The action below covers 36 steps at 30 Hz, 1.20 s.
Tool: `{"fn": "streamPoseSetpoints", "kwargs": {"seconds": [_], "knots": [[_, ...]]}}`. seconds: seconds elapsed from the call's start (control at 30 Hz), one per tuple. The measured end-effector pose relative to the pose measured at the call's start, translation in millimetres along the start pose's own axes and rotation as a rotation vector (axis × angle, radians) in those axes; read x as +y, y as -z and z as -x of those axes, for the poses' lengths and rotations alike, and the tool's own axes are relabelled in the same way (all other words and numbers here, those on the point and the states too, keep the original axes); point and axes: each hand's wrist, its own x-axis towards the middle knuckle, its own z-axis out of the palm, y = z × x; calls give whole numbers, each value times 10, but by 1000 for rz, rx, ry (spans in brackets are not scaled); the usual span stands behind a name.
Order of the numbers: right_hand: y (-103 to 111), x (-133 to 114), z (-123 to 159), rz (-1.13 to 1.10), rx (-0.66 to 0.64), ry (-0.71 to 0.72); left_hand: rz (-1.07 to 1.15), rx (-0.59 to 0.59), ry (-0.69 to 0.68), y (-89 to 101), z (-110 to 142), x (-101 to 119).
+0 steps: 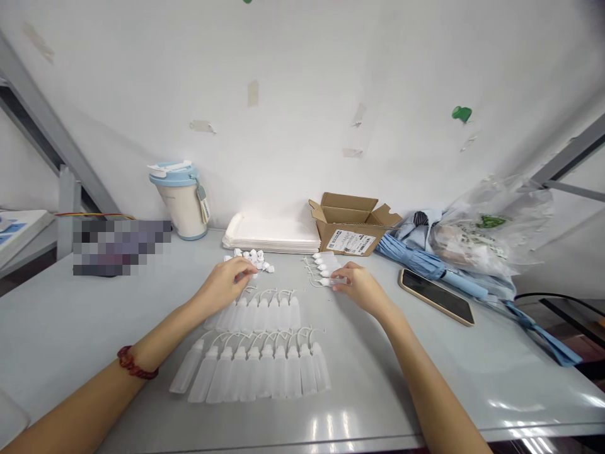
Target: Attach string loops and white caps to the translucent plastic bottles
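My left hand [234, 280] is at the near edge of a small pile of white caps [258, 257], thumb and fingertips pinched together; what is between them is hidden. My right hand [357, 284] has its fingers closed round a translucent plastic squeeze bottle [338, 281], which lies on its side with a white cap on its neck. Just behind it lie several similar capped bottles [324, 258]. Below my left hand, two rows of translucent bottles [253, 375] lie side by side, thin curved tubes at their necks. My left forearm partly covers the back row [269, 314].
On the grey table [368, 391], a stack of white trays [271, 234] and an open cardboard box [352, 230] stand against the wall. A lidded tumbler [182, 202] is at back left. A phone [435, 296], blue umbrella [425, 261] and plastic bag [491, 233] lie right.
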Motion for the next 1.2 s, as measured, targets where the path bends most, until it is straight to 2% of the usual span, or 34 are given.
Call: {"fn": "streamPoseSetpoints", "kwargs": {"seconds": [0.23,0.57,0.73,0.97,1.2], "knots": [[8,-10,-5,-5,70,32,-13,-18,11,9,4,22],[-10,-12,-10,-2,73,31,-24,10,153,14,11,76],[-1,-31,6,6,88,54,-22,-1,118,-5,5,59],[19,-112,42,67,21,45,-55,-56,48,-40,-13,-2],[-13,-128,23,102,59,62,-88,-105,67,-11,-39,19]]}}
